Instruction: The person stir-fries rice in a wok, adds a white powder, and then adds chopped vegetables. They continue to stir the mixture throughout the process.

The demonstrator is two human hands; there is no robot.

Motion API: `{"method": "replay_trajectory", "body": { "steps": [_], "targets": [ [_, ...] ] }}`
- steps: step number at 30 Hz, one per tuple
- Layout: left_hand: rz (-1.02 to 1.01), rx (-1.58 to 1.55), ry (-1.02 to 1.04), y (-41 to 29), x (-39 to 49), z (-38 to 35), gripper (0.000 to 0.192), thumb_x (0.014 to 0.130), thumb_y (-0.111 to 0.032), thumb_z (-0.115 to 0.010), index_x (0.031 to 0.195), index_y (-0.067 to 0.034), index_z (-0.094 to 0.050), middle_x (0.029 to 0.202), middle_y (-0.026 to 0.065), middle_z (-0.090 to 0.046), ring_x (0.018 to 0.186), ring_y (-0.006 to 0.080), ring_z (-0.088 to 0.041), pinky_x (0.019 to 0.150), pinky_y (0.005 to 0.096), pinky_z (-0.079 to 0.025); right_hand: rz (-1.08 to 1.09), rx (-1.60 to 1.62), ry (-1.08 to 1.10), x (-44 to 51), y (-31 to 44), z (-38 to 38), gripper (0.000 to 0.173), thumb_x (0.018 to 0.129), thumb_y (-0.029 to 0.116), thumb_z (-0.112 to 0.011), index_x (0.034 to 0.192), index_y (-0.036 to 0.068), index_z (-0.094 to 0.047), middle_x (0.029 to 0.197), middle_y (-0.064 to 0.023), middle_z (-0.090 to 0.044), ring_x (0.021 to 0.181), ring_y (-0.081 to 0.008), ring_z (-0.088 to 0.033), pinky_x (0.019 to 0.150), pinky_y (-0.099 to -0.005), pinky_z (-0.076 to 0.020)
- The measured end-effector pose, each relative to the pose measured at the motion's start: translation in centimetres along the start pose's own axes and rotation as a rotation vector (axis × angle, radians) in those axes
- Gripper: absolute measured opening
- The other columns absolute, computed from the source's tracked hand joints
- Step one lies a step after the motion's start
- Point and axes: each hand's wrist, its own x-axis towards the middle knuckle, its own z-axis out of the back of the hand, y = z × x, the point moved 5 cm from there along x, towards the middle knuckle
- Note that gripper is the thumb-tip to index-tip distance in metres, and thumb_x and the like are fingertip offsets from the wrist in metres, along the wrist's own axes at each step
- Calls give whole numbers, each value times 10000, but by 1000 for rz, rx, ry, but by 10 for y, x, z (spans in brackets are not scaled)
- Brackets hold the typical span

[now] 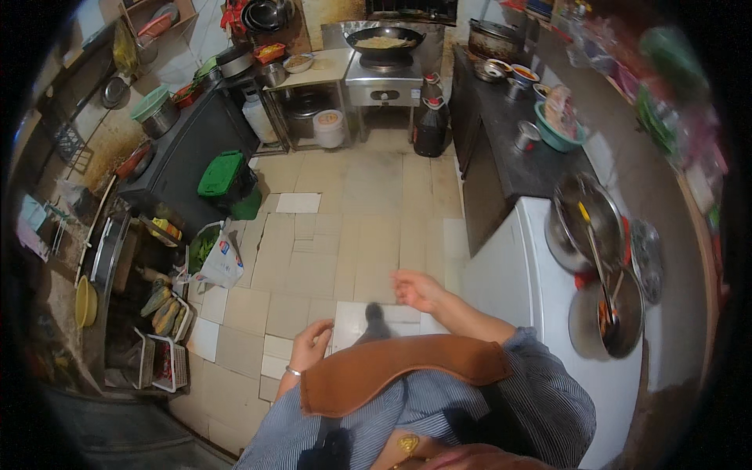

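Observation:
Nothing is in my left hand (311,345), which hangs low beside my body over the tiled floor with its fingers loosely bent. My right hand (416,291) is empty too, held out in front of me, its fingers slightly curled. Both are apart from any object. Straight ahead at the far wall, a black wok (385,43) with pale food in it sits on a steel gas stove (385,79). On my right, a white chest-like appliance (499,282) carries a steel pot (589,223) and a metal basin (608,311), with a ladle (596,258) lying across them.
Left on the floor are a green bin (226,182), a plastic bag of greens (220,258) and white baskets (170,364). A dark counter (505,132) on the right holds a turquoise basin (558,132) with meat. Dark bottles (432,126) stand beside the stove.

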Motion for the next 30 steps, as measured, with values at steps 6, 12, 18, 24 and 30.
{"method": "replay_trajectory", "body": {
  "steps": [6, 12, 18, 24, 30],
  "targets": [
    [70, -24, -13, 0, 201, 12, 240, 928, -127, -576, 1130, -15, -640, 1084, 136, -681, 1015, 218, -647, 862, 320, -501, -41, -57, -53, 128, 120, 11, 137, 925, 137, -554, 1027, 58, -601, 813, -52, -608, 647, -156, -533, 582, -305, -457],
    [-226, 148, 134, -100, 426, 4, 232, 915, -119, -590, 1124, -30, -639, 1052, 128, -676, 967, 230, -651, 845, 309, -505, 211, -85, -287, 179, 289, 87, 193, 913, 159, -583, 1058, 32, -571, 799, -64, -605, 630, -146, -541, 548, -288, -469],
    [-455, 290, 262, -136, 602, -43, 205, 908, -93, -610, 1100, -32, -646, 1003, 127, -676, 928, 225, -658, 806, 311, -522, 276, -464, -376, 271, 450, 129, 227, 903, 214, -599, 1064, 54, -586, 799, -57, -607, 646, -135, -553, 566, -279, -468],
    [-100, 167, 120, -131, 746, -56, 225, 908, -123, -603, 1111, -36, -645, 1060, 151, -672, 963, 270, -655, 838, 335, -510, 785, -1499, -216, 423, 662, 85, 281, 856, 204, -609, 1097, 62, -585, 917, -125, -595, 813, -247, -578, 715, -374, -479],
    [-51, 69, -60, -133, 849, -40, 238, 939, -123, -596, 1127, 19, -630, 1015, 94, -690, 957, 159, -630, 841, 295, -504, 1138, -2392, -494, 549, 871, 1, 416, 792, 125, -594, 1206, 96, -561, 1338, -175, -466, 1209, -368, -463, 946, -447, -408]
  ]
}}
